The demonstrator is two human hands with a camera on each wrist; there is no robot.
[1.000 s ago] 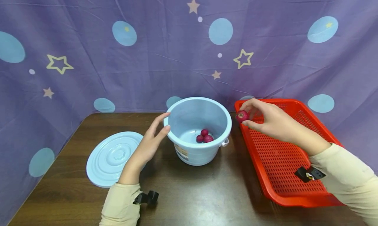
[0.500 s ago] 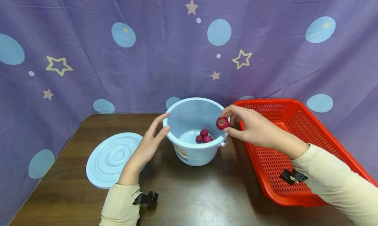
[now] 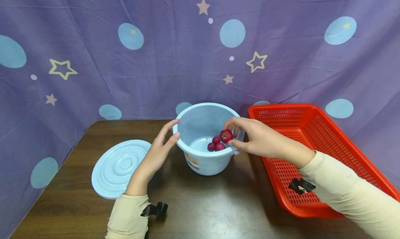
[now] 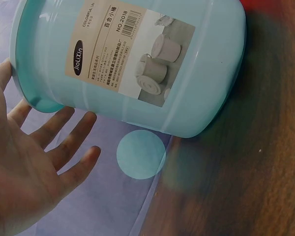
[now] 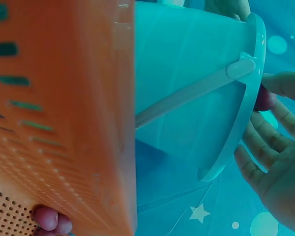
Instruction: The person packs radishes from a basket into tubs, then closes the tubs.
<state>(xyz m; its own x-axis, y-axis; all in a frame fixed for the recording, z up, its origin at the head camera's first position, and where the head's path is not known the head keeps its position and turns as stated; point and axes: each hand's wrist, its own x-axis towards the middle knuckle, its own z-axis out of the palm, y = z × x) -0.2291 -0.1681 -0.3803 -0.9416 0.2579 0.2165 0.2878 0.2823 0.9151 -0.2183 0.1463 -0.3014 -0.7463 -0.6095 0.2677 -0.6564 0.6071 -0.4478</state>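
My right hand [image 3: 259, 138] pinches a round crimson radish [image 3: 226, 136] between thumb and fingers, inside the right side of a light-blue bucket [image 3: 207, 168]. Its tan stem end faces the head camera. Below and left of it, several smaller radishes [image 3: 220, 147] lie on the bucket floor. In the right wrist view the held radish [image 5: 265, 99] is partly hidden by the bucket rim and fingers. On the opposite side, my left hand [image 3: 157, 150] touches the bucket rim with thumb and index fingertips. The left wrist view shows its other fingers [image 4: 78, 137] extended beside the labelled wall.
A red perforated basket [image 3: 312, 211] stands on the right, partly under my right forearm. The right wrist view shows several more radishes [image 5: 45, 218] in it. At left lies the light-blue lid [image 3: 117, 173] on the wooden table [image 3: 200, 204]. A purple curtain [image 3: 175, 44] hangs behind.
My right hand has carried the radish leftward and down, from over the basket edge into the bucket's mouth. The left hand has stayed at the rim.
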